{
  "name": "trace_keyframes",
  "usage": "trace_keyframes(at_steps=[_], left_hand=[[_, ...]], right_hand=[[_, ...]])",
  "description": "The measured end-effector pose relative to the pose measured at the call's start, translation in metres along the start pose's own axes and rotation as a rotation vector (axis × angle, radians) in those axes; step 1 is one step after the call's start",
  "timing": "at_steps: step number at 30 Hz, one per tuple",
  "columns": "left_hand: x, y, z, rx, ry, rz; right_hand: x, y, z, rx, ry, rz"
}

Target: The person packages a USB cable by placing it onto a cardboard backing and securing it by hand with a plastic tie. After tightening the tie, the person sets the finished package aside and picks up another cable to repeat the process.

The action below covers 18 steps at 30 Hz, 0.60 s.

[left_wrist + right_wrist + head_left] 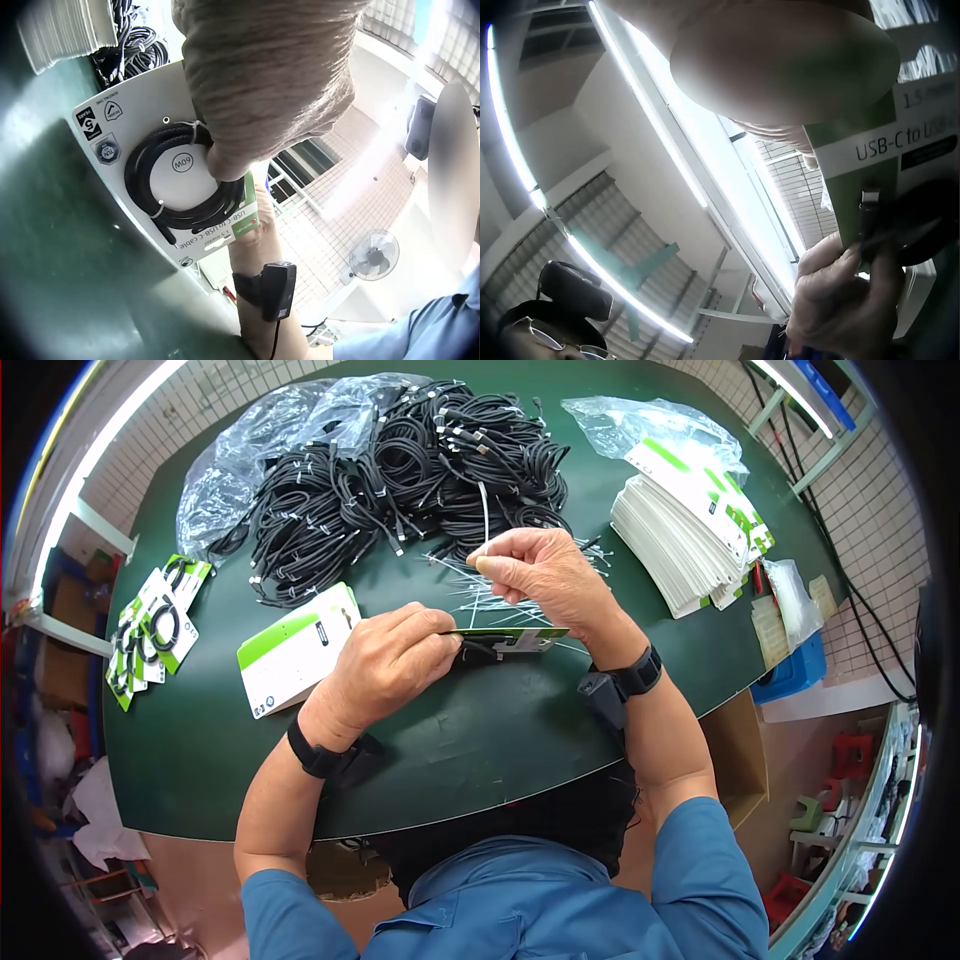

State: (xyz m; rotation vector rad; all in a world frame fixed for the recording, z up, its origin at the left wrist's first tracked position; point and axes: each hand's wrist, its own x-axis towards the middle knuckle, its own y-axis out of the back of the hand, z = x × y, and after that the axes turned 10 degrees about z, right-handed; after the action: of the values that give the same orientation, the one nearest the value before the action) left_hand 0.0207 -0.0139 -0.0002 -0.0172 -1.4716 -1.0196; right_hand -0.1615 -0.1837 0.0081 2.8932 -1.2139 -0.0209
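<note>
My left hand (390,660) grips a white and green packaging card (120,139) above the table, thumb pressed on its front. A black USB-C cable (139,176) lies coiled against the card, with small white ties across the coil. Beyond the card's far edge, my right hand (550,575) pinches a thin white tie (486,510) between thumb and fingertips, its free end pointing up. Several similar loose ties (475,600) lie scattered on the table under that hand.
A big heap of bundled black cables (420,465) covers the table's far middle, beside a clear plastic bag (235,470). Stacked cards (680,545) stand at right, a smaller stack (300,660) at left. Cards with cables (165,615) lie far left. A blue bin (800,668) sits right.
</note>
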Motion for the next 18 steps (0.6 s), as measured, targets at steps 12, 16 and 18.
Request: trace_keyframes(at_steps=[12,16,18], left_hand=[[-0.0045,-0.0017,-0.0064,-0.024,0.01,-0.005],[-0.003,-0.0001,-0.0059,-0.012,0.01,-0.002],[-0.0012,0.0017,-0.0051,0.005,0.012,-0.007]], right_hand=[[0.0034,0.0064,-0.0019,-0.128,-0.074,-0.058],[0.0057,0.0066,-0.0009,-0.241,-0.054,-0.042],[0.0067,0.0065,-0.0001,-0.29,-0.054,-0.03]])
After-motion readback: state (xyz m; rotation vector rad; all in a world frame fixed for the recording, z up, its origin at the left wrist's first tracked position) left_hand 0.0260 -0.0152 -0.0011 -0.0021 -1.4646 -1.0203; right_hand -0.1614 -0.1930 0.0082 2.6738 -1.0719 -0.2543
